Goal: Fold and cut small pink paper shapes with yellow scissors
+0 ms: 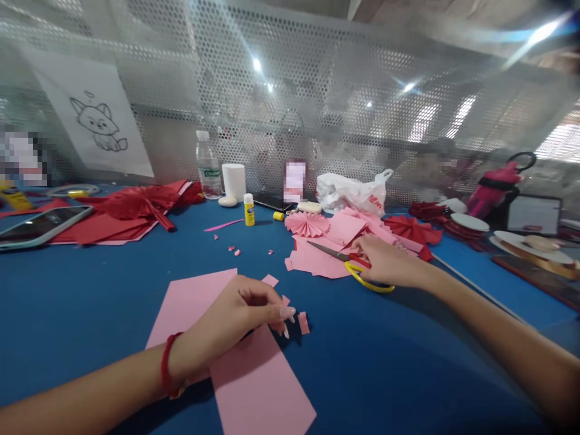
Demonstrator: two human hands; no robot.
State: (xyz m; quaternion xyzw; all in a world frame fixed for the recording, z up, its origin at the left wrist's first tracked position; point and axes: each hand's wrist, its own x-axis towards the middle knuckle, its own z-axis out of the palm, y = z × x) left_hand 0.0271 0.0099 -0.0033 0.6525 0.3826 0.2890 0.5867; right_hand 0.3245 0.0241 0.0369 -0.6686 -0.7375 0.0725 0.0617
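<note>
My left hand (247,308), with a red cord bracelet at the wrist, is over two pieces of pink paper (267,386) on the blue table. Its thumb and fingers are pinched together, and what they hold, if anything, is hard to make out. Small pink paper scraps (304,323) lie beside the fingertips. Over to the right, my right hand (374,257) has its fingers closed at the red and yellow handles of the scissors (338,252). The blades point left across a pile of pink paper (321,263), and a folded pink paper fan (308,224) lies behind them.
A glue stick (249,211), a water bottle (209,169), a white paper roll (234,181) and a plastic bag (351,192) stand along the perforated metal panel (272,109). Red paper (122,220) and a phone (43,225) lie left. Ribbon spools (534,248) are right.
</note>
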